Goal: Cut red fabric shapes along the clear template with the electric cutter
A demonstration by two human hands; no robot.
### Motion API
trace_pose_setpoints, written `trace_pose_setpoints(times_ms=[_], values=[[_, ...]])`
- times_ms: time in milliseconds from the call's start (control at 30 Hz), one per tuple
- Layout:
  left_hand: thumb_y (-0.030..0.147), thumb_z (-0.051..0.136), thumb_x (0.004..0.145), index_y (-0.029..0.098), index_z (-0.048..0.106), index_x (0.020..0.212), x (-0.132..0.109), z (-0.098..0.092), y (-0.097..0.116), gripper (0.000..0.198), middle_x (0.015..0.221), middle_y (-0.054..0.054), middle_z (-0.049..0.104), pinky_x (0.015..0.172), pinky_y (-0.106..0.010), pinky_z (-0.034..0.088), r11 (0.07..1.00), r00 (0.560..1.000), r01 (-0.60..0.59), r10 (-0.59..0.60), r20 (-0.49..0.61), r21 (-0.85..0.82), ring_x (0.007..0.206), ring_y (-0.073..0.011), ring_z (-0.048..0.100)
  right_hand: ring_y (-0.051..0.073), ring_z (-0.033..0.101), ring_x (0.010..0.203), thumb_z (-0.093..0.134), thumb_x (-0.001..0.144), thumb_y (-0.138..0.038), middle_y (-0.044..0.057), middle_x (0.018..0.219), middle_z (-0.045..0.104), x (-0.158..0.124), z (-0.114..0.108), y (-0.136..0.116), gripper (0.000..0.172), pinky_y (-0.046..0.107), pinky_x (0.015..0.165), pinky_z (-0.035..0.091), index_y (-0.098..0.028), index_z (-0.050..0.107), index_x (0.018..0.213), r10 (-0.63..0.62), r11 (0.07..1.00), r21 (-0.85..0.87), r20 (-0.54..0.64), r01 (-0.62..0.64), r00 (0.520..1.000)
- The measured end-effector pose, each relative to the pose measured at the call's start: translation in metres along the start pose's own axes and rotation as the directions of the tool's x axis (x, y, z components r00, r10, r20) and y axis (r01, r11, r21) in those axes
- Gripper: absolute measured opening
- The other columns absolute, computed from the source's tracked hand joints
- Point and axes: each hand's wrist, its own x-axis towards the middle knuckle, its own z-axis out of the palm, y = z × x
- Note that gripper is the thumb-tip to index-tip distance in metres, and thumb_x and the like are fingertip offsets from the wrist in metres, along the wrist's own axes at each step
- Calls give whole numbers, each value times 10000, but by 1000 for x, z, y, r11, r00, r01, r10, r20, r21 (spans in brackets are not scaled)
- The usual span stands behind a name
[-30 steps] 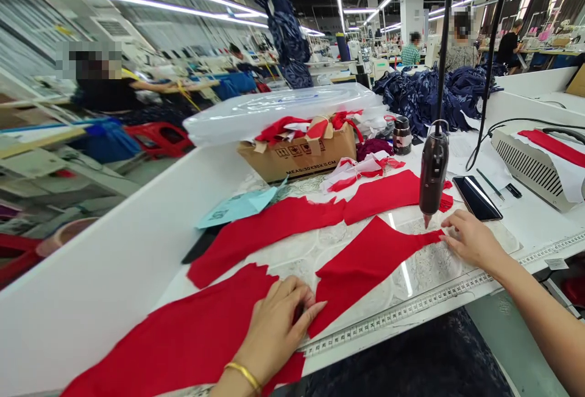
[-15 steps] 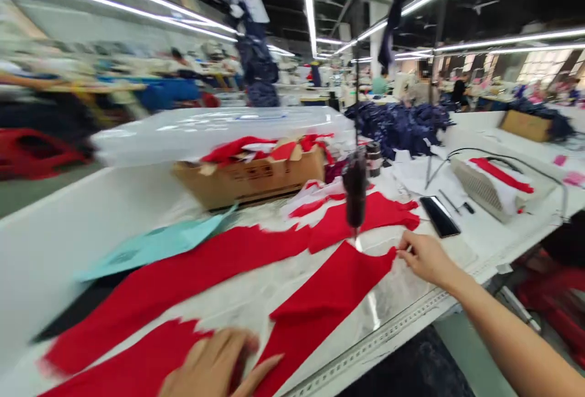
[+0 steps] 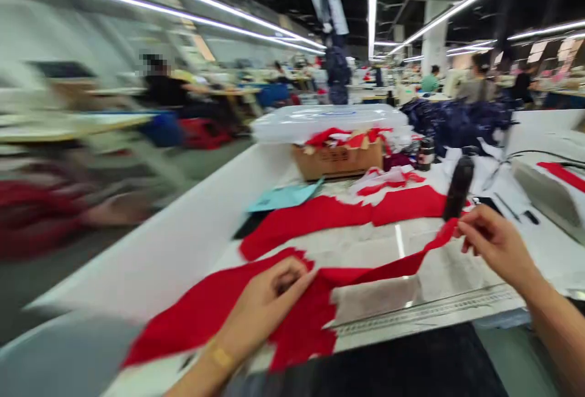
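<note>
A red fabric piece [image 3: 384, 271] stretches across the table between my two hands. My left hand [image 3: 262, 299] is closed on its near end, thumb against curled fingers. My right hand [image 3: 498, 245] pinches its far corner, lifted a little above the tabletop. Under and beside my left hand lies another red fabric panel [image 3: 201, 305] with a ragged edge. Farther back, more red pieces [image 3: 315, 219] lie end to end. Just beyond my right fingers stands or hangs a black cylindrical tool [image 3: 458, 187]; its lower tip is hidden.
A cardboard box [image 3: 338, 162] of red scraps sits at the back, before a clear plastic lid or bin [image 3: 329, 122]. A turquoise sheet [image 3: 286, 196] lies left. Dark blue fabric [image 3: 457, 123] is heaped behind. At right are a phone [image 3: 487, 204] and a grey-beige object [image 3: 546, 193].
My view has swung left. My left hand has gone from lying spread on the fabric to gripping it. The red piece, flat before, is now partly raised between both hands.
</note>
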Motion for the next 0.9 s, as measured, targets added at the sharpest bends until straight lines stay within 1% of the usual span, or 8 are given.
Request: trace_pose_setpoints(times_ms=[67, 200, 333, 433, 533, 600, 767, 900], values=[[525, 786, 686, 208, 578, 602, 7, -15, 9, 388, 537, 44, 527, 528, -218, 430, 986, 995, 25, -39, -87, -163, 517, -120, 492, 147, 606, 462, 672, 804, -692, 22, 602, 668, 6, 4, -3, 462, 249, 412, 443, -234, 627, 766, -7, 1000, -27, 62, 8, 998], [530, 795, 671, 209, 598, 768, 26, -54, -15, 389, 621, 48, 554, 609, -231, 479, 988, 932, 88, -128, -338, -131, 597, -132, 557, 171, 562, 398, 690, 700, -822, 43, 511, 634, 28, 40, -15, 571, 283, 364, 433, -253, 655, 725, -52, 998, -20, 126, 55, 991], [470, 655, 809, 211, 575, 976, 21, -99, -42, 318, 761, 20, 630, 683, -269, 530, 990, 851, 128, -139, -507, -56, 676, -157, 632, 149, 566, 417, 666, 791, -735, 27, 583, 663, 23, 98, -36, 503, 264, 394, 447, -234, 623, 793, -143, 988, 71, 40, 140, 989], [345, 621, 821, 214, 578, 1005, -2, -123, -57, 230, 839, -4, 669, 783, -325, 555, 975, 813, 213, -142, -564, 61, 777, -197, 675, 145, 595, 449, 566, 894, -649, 9, 609, 664, 4, 142, -31, 419, 262, 450, 475, -241, 588, 797, -240, 969, 111, 198, 221, 950], [219, 648, 770, 219, 609, 914, -31, -129, -76, 149, 880, -28, 706, 899, -397, 545, 921, 810, 337, -178, -559, 194, 883, -250, 697, 143, 565, 460, 502, 948, -486, -14, 579, 636, -19, 175, -12, 292, 264, 475, 433, -259, 586, 784, -261, 960, 19, 429, 281, 865], [167, 636, 777, 224, 627, 905, -48, -124, -89, 140, 890, -33, 724, 931, -421, 539, 872, 814, 409, -215, -540, 269, 917, -270, 708, 151, 573, 484, 480, 941, -392, -11, 616, 663, -33, 185, -2, 217, 273, 503, 437, -266, 575, 792, -242, 957, -13, 519, 291, 820], [119, 606, 896, 203, 673, 1032, -71, -113, -114, 174, 1039, -76, 741, 951, -451, 545, 758, 816, 512, -281, -505, 405, 988, -282, 711, 163, 579, 504, 470, 922, -322, -6, 649, 676, -47, 189, 4, 161, 274, 521, 430, -264, 567, 807, -219, 956, -44, 557, 291, 802], [300, 657, 1005, 177, 656, 1200, -76, -110, -109, 230, 1230, -90, 672, 932, -452, 575, 742, 848, 477, -248, -469, 471, 1060, -250, 680, 169, 641, 588, 471, 945, -263, 15, 718, 706, -49, 192, 5, 171, 266, 585, 451, -243, 598, 833, -211, 947, -66, 608, 313, 765]])
